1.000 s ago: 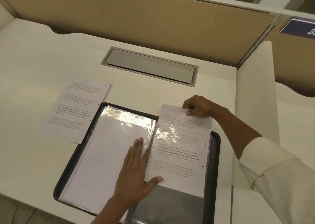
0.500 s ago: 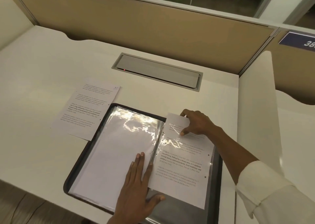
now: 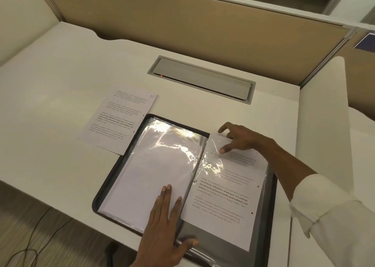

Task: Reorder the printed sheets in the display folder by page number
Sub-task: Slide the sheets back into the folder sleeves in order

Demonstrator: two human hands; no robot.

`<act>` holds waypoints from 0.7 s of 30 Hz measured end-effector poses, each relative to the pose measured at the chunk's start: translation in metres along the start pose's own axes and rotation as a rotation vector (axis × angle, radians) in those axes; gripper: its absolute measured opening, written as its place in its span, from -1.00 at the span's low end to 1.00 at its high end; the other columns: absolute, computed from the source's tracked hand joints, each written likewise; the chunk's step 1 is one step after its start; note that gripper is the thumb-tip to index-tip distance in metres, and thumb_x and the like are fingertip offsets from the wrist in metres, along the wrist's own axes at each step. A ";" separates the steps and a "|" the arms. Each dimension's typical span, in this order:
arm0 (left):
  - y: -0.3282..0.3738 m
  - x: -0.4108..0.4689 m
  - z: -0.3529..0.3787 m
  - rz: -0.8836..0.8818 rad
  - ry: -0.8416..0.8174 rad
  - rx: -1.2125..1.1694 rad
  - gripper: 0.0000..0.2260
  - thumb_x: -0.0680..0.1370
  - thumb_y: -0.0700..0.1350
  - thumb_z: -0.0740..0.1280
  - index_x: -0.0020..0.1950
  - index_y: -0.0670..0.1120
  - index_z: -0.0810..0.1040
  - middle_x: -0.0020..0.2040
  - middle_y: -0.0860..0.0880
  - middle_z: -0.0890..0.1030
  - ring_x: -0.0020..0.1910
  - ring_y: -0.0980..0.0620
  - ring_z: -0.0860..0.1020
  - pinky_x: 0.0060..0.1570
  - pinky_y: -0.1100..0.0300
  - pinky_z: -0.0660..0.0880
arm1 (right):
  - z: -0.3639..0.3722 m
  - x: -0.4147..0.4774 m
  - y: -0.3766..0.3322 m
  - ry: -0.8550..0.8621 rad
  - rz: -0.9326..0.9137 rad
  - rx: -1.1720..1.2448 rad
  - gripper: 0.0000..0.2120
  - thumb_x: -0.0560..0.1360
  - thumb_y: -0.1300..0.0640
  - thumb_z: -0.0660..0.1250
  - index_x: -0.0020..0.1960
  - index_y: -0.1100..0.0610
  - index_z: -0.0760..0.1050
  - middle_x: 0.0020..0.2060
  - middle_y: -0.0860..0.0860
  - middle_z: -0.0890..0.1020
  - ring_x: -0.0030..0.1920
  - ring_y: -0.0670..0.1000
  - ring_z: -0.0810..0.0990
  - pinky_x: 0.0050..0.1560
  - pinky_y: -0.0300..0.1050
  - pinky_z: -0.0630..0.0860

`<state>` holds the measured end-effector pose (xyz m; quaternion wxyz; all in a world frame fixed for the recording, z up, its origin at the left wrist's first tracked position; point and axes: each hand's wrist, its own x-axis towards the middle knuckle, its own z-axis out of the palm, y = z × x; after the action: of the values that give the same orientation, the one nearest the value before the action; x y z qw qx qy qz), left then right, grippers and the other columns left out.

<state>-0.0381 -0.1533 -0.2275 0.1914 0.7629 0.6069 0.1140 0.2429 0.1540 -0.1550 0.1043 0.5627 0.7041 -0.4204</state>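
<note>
A black display folder (image 3: 113,177) lies open on the white desk. Its left side is a stack of glossy plastic sleeves (image 3: 154,165) holding blank-looking sheets. My left hand (image 3: 164,228) lies flat with straight fingers on that stack near the spine, thumb on the lower right sleeve. A printed sheet (image 3: 225,193) sits partly inside the right sleeve, its upper end sticking out at the top. My right hand (image 3: 237,139) holds the sheet's top edge between the thumb on its printed face and the fingers behind it. A second printed sheet (image 3: 119,120), hand-marked "20", lies loose left of the folder.
A grey cable hatch (image 3: 203,80) is set into the desk behind the folder. Tan partition walls (image 3: 182,23) close the back and right. A white side panel (image 3: 322,124) stands at the right. The desk's front edge runs under the folder; cables lie on the floor at lower left.
The printed sheet has slid down further into the right sleeve, with my right hand following it toward me. My left hand stayed flat on the left stack. The camera moved back.
</note>
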 end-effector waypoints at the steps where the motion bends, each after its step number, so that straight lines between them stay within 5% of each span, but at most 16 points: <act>1: 0.000 -0.001 0.000 0.001 -0.003 0.001 0.04 0.46 0.60 0.17 0.71 -0.08 0.16 0.73 -0.20 0.01 0.69 -0.27 0.07 0.50 -0.36 0.28 | 0.005 0.000 0.000 0.050 0.002 0.011 -0.21 0.32 -0.12 0.69 0.41 -0.07 0.36 0.18 -0.04 0.57 0.21 0.03 0.53 0.30 0.08 0.49; 5: 0.000 -0.004 -0.005 0.023 -0.003 -0.013 0.03 0.48 0.59 0.18 0.71 -0.08 0.14 0.73 -0.19 0.00 0.69 -0.28 0.06 0.49 -0.40 0.30 | 0.024 0.000 0.006 0.210 0.012 0.023 -0.24 0.24 0.00 0.74 0.32 -0.10 0.43 0.04 -0.04 0.65 0.15 0.09 0.57 0.20 0.07 0.51; 8: -0.001 -0.005 -0.009 0.031 -0.020 -0.016 0.03 0.48 0.56 0.28 0.71 -0.09 0.15 0.73 -0.18 -0.02 0.70 -0.26 0.04 0.47 -0.40 0.34 | 0.027 -0.001 0.009 0.210 0.001 0.070 -0.36 0.39 0.05 0.66 0.35 -0.10 0.43 -0.06 -0.09 0.66 0.13 0.07 0.55 0.10 -0.01 0.43; 12: -0.003 -0.006 -0.013 0.040 -0.037 -0.007 0.04 0.47 0.56 0.30 0.71 -0.09 0.15 0.74 -0.17 -0.04 0.71 -0.23 0.01 0.49 -0.37 0.32 | 0.024 -0.003 0.003 0.072 0.007 0.086 -0.45 0.57 0.06 0.51 0.48 -0.03 0.36 0.12 0.00 0.73 0.23 0.05 0.63 0.19 -0.04 0.43; 16: -0.003 -0.007 -0.020 0.051 -0.051 -0.009 0.04 0.48 0.57 0.28 0.73 -0.06 0.10 0.74 -0.15 -0.06 0.71 -0.19 -0.04 0.53 -0.29 0.26 | 0.025 -0.007 -0.004 0.103 0.039 0.072 -0.17 0.37 -0.11 0.67 0.51 -0.06 0.33 0.15 -0.01 0.63 0.20 0.07 0.59 0.26 0.05 0.50; 21: -0.007 -0.008 -0.025 0.049 -0.117 -0.014 0.03 0.49 0.58 0.23 0.74 0.00 -0.01 0.74 -0.10 -0.16 0.72 -0.15 -0.11 0.58 -0.24 0.15 | 0.032 -0.009 -0.005 0.168 0.012 0.057 -0.18 0.29 0.12 0.72 0.44 0.00 0.42 -0.10 0.01 0.70 0.00 0.01 0.64 0.07 -0.05 0.53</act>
<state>-0.0560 -0.1563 -0.2077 0.2292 0.7814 0.5751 0.0782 0.2307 0.1249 -0.1674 0.0315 0.6027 0.6949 -0.3909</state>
